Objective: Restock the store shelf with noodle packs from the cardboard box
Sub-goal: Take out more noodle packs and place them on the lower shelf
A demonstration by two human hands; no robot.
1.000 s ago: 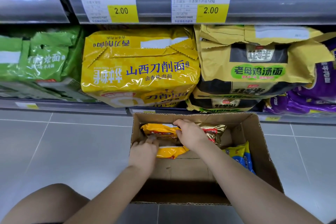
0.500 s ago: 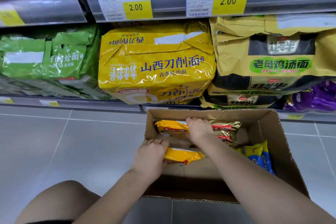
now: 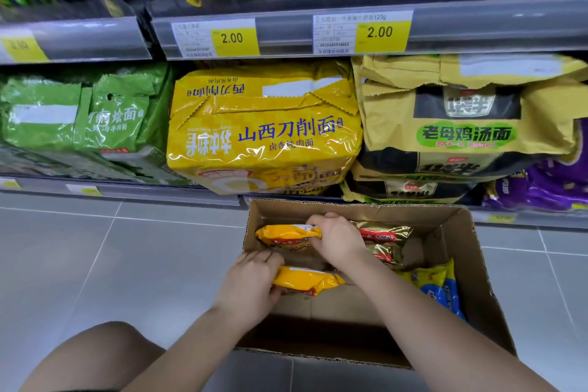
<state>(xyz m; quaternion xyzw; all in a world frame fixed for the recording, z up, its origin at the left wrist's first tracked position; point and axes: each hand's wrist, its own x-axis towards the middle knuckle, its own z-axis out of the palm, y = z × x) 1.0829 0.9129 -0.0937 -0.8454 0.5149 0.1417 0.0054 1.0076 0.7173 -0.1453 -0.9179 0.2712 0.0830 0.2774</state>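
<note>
Head view, box: an open cardboard box [image 3: 471,264] sits on the grey tiled floor [image 3: 111,264], its far rim just in front of the bottom store shelf [image 3: 127,191].
Box contents: two yellow noodle packs, two gold packs [image 3: 383,234] stacked at the far wall, and blue-and-yellow packs [image 3: 439,286] leaning on the right wall. Bare cardboard bottom shows on the near side.
Left hand: the left hand [image 3: 251,286] has its fingers curled round the left end of the near yellow pack [image 3: 305,280], inside the box.
Right hand: the right hand [image 3: 337,239] clasps the right end of the far yellow pack [image 3: 286,234], which lies along the far wall beside the gold packs.
Shelf contents: green multipacks [image 3: 79,114] on the left, a big yellow multipack [image 3: 264,134] in the centre, khaki-and-black multipacks [image 3: 461,124] stacked on the right and purple packs [image 3: 553,181] at the far right, all pressed side by side.
Edges and room: the yellow multipack overhangs the shelf lip above the box's far-left corner. Open floor lies left of the box, and a bare knee [image 3: 95,356] is at lower left.
Writing: the left price tag [image 3: 232,38] and the right price tag [image 3: 378,32] both read 2.00, and the right one also shows 125g. The yellow multipack reads 山西刀削面 and the khaki one 老母鸡汤面. The green print is only partly legible.
</note>
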